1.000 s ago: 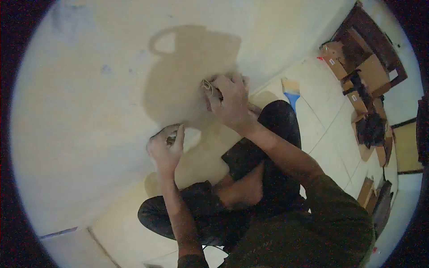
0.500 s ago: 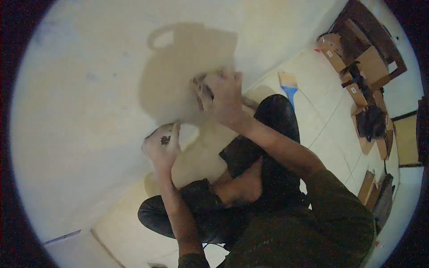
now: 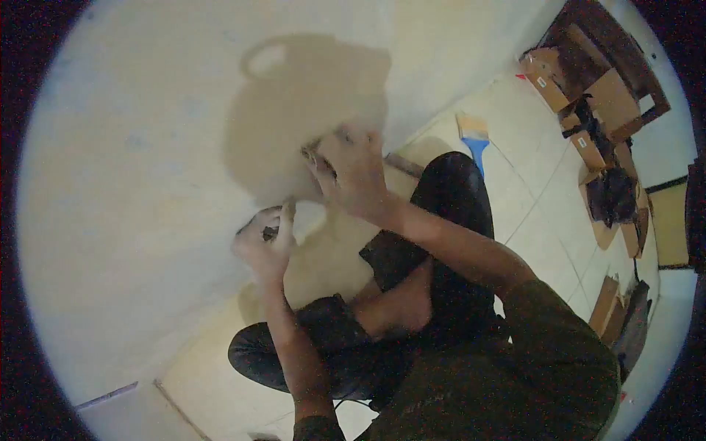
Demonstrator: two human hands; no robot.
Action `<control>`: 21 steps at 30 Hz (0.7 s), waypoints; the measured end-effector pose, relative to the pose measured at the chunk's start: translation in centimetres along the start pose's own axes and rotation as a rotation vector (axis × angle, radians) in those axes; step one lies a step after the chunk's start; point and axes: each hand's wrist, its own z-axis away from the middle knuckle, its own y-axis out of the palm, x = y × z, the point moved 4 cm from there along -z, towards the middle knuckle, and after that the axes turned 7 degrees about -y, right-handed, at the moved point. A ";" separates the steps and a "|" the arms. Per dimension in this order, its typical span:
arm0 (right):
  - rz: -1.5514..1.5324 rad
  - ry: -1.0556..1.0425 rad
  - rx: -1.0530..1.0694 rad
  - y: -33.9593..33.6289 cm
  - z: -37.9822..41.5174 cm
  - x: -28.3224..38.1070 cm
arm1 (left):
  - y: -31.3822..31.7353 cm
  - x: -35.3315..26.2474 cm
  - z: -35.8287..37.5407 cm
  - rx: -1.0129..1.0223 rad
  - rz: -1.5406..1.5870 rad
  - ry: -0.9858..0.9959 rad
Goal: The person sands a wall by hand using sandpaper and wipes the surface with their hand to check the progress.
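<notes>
Both hands are in front of a pale wall (image 3: pixel 169 191) that carries faint bluish marks. My right hand (image 3: pixel 357 176) is curled close to the wall, gripping a thin, brownish, crumpled piece (image 3: pixel 315 156) whose edge shows past the fingers; I cannot tell its kind. Lower and to the left, my left hand (image 3: pixel 265 239) is closed with the thumb pointing up, and a small dark patch (image 3: pixel 271 233) shows between its fingers. A large shadow falls on the wall beyond the hands.
A wide paintbrush (image 3: pixel 474 140) with a blue handle lies on the tiled floor (image 3: pixel 540 206) to the right. Near my knee (image 3: pixel 456 191), a grey-brown strip (image 3: pixel 404 165) lies along the wall's base. Opened cardboard boxes (image 3: pixel 614 106) and dark items stand farther right.
My right hand has moved a little left and slightly down along the wall with the thin piece. My left hand has stayed nearly in place.
</notes>
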 end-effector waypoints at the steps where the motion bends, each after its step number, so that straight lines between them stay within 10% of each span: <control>1: -0.022 0.041 -0.015 -0.7 -1.4 0.4 | -0.4 -0.1 0.2 0.015 0.022 -0.038; 21: -0.107 0.137 -0.066 0.9 -0.2 -1.0 | 1.2 2.5 1.2 -0.195 -0.027 0.148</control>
